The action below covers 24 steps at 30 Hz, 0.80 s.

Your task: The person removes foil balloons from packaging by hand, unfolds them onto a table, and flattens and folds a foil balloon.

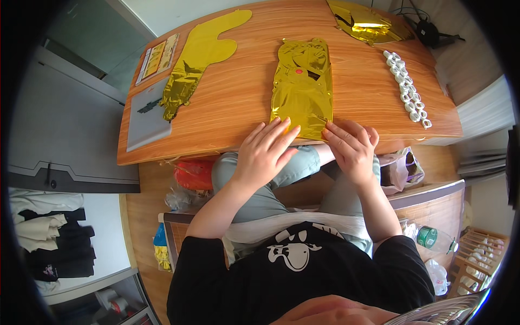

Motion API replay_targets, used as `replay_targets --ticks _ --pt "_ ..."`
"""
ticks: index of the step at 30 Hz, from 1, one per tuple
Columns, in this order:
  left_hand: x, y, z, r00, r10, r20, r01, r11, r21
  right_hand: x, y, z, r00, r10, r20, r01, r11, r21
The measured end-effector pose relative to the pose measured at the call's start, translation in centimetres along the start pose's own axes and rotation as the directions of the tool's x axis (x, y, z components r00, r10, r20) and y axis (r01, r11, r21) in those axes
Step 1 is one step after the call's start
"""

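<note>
Under my two hands, at the near edge of the wooden table (238,103), lies a flat gold foil balloon (302,86), uninflated and crinkled, its long side running straight away from me. My left hand (264,153) rests palm down with fingers spread and loose, the fingertips (285,122) touching the balloon's near left corner; nothing is clamped in it. My right hand (352,149) sits just beside it at the near right corner, fingers curled toward the foil edge, the index tip meeting the balloon; whether thumb and finger actually pinch the foil I cannot tell. Both palms overhang the table edge toward my lap. Beyond my left hand and off to its outer side lies a second gold foil shape (197,59), long and curved, one end resting on a grey board (147,116); a printed card (157,58) lies past that. Beyond my right hand, well apart from it, runs a string of small white plastic pieces (407,89), slanting toward the table's right edge. Farther still, at the table's far side, sits another crumpled gold foil sheet (368,23), with a black cabled device (428,30) beside it. Below the table edge, between my knees and the floor, a red bag (194,173) shows near my left wrist.
</note>
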State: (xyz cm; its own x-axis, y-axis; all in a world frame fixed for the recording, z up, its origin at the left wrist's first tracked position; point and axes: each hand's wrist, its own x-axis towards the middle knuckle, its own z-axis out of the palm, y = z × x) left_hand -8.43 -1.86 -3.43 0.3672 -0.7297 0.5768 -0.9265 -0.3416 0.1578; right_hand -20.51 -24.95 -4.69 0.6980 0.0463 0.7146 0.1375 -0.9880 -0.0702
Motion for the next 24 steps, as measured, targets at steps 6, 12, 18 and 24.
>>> replay_targets --ticks 6,12,18,24 --pt "-1.1 -1.7 0.0 0.983 0.011 -0.183 -0.039 0.988 -0.147 1.0 1.7 -0.6 0.995 -0.087 0.045 0.081 0.990 0.114" --pt "-1.7 -3.1 -0.3 0.945 0.209 -0.252 -0.214 0.977 0.004 1.0 1.7 -1.0 0.993 -0.102 0.059 0.092 0.985 0.144" --pt "-1.7 -3.4 -1.2 0.902 0.325 -0.285 -0.312 0.946 0.090 0.6 1.9 -0.8 0.995 -0.083 0.048 0.075 0.987 0.143" --pt "-2.1 -3.5 -0.4 0.906 0.300 -0.298 -0.268 0.952 0.144 0.6 1.8 -0.8 0.995 -0.097 0.014 0.095 0.987 0.126"
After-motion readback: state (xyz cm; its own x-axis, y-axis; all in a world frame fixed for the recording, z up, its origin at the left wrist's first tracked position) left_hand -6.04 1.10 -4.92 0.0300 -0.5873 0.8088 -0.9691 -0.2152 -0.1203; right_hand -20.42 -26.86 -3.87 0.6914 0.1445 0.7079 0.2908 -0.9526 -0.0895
